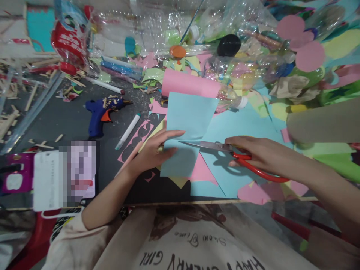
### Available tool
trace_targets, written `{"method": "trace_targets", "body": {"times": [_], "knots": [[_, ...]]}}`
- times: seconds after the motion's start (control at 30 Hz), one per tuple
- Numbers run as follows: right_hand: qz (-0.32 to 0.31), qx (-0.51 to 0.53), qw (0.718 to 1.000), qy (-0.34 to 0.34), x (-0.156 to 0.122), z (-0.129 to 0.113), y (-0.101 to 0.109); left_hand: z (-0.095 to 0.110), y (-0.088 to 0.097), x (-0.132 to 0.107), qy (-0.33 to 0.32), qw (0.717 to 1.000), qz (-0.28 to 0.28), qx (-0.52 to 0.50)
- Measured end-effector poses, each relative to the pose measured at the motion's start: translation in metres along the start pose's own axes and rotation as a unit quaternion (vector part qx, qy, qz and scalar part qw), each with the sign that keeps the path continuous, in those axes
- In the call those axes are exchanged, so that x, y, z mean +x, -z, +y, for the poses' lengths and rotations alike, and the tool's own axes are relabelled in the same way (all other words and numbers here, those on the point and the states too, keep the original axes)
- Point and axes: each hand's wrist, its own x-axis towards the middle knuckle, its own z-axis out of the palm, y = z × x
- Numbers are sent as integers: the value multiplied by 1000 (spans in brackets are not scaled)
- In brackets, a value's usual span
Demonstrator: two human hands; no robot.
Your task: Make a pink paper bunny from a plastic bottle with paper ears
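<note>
A light blue sheet of paper [188, 116] is held up over the table by my left hand [161, 148], its fingers and thumb closed on the left edge. My right hand [253, 150] grips red-handled scissors [215, 145]. Their blades lie across the middle of the sheet, with a slit running in from its right side. Whether the blades are fully closed is hard to tell. Beneath lies a larger light blue sheet [242, 127], with pink paper scraps [204, 170] poking out. Behind the held sheet rests a plastic bottle wrapped in pink paper [188, 82].
A blue glue gun [97, 114] and a white marker [128, 131] lie to the left. Near the front left edge are a white power bank [47, 180] and a purple case [17, 174]. Clear bottles [120, 26] and paper circles [309, 56] crowd the back.
</note>
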Motion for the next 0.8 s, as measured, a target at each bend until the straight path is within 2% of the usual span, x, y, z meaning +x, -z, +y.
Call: {"method": "trace_targets", "body": {"times": [0.17, 0.37, 0.8], "knots": [[0, 4, 1000, 11, -1, 4, -3, 2, 0, 0, 9, 1000, 0, 5], [51, -42, 998, 9, 0, 1, -8, 3, -1, 1, 11, 1000, 3, 3], [42, -60, 997, 34, 9, -9, -11, 0, -6, 1, -38, 999, -7, 3]]}}
